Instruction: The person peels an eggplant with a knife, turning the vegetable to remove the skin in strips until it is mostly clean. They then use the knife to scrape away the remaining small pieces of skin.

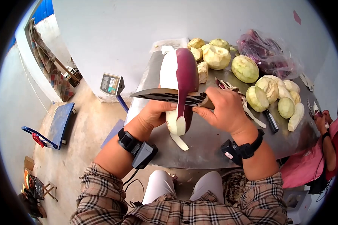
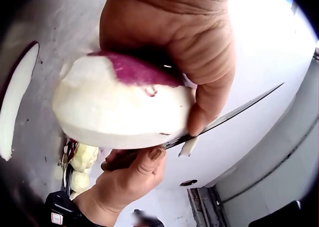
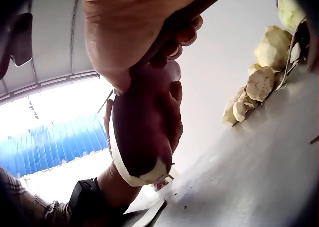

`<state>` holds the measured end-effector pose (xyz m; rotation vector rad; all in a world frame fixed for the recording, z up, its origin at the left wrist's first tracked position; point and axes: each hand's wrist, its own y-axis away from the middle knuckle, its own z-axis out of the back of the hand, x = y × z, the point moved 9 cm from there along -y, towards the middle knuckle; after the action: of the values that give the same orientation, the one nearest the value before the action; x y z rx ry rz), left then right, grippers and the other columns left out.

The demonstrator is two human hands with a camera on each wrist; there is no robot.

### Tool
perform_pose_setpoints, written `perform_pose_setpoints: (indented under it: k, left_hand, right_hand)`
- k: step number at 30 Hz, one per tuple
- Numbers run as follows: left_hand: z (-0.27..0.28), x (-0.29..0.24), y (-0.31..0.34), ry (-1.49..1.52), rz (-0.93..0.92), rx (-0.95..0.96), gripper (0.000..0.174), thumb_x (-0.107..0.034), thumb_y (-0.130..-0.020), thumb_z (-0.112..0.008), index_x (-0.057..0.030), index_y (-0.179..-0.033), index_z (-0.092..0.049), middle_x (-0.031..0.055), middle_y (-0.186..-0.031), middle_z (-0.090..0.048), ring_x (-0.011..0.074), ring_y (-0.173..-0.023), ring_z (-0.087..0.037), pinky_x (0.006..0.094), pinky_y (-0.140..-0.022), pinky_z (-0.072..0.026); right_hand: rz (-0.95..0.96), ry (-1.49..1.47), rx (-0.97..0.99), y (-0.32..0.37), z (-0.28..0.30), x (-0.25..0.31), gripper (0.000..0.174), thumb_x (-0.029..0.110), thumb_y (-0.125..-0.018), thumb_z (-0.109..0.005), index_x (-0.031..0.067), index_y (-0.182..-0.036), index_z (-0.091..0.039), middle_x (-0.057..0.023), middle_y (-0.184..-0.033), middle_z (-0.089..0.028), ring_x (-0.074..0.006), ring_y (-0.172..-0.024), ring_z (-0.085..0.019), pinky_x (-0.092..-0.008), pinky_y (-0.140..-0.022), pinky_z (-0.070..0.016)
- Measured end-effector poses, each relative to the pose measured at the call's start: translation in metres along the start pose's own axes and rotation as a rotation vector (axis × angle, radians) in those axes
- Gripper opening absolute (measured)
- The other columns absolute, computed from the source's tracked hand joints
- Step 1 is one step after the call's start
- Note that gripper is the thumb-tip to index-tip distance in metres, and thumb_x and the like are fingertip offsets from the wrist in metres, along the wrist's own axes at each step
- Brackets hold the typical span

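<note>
A large eggplant (image 1: 178,80), half peeled white and half still purple, stands upright over the steel table (image 1: 210,138). My left hand (image 1: 154,112) grips it from the left, near its lower end. My right hand (image 1: 223,108) holds a long dark knife (image 1: 165,96) by the handle, the blade lying across the eggplant under a strip of purple skin. In the left wrist view the blade (image 2: 224,118) runs out past my thumb beside the eggplant (image 2: 119,107). The right wrist view shows the eggplant's purple side (image 3: 142,132) from below.
Several peeled eggplants (image 1: 248,69) lie across the table's far and right side, with a plastic bag of purple ones (image 1: 266,52) behind. Another person in pink (image 1: 319,150) works at the right. A scale (image 1: 110,84) and a blue trolley (image 1: 60,123) stand on the floor left.
</note>
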<state>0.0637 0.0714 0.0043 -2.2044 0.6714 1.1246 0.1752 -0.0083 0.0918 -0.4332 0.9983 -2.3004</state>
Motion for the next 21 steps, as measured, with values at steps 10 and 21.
perform_pose_setpoints:
  k: [10,21]
  left_hand:
    - [-0.005,-0.001,-0.001,-0.028,-0.018,-0.068,0.074,-0.007,-0.068,-0.073,-0.0069,-0.131,-0.033,0.0094,-0.109,-0.057,0.019,-0.097,-0.058,0.0342,-0.081,-0.051]
    - [-0.007,-0.01,0.001,-0.085,-0.03,-0.096,0.05,-0.009,-0.069,-0.067,-0.0013,-0.115,-0.051,0.007,-0.098,-0.061,0.0154,-0.085,-0.06,0.0294,-0.074,-0.0518]
  right_hand:
    - [-0.069,0.03,0.032,0.001,-0.006,-0.007,0.04,0.039,-0.075,-0.07,0.0054,-0.071,-0.05,-0.0135,-0.057,-0.055,-0.0339,-0.054,-0.057,-0.0405,-0.049,-0.0457]
    - [-0.105,0.024,0.041,0.001,-0.003,-0.017,0.039,0.039,-0.075,-0.07,0.0055,-0.071,-0.049,-0.0137,-0.059,-0.056,-0.0353,-0.058,-0.057,-0.0414,-0.052,-0.0467]
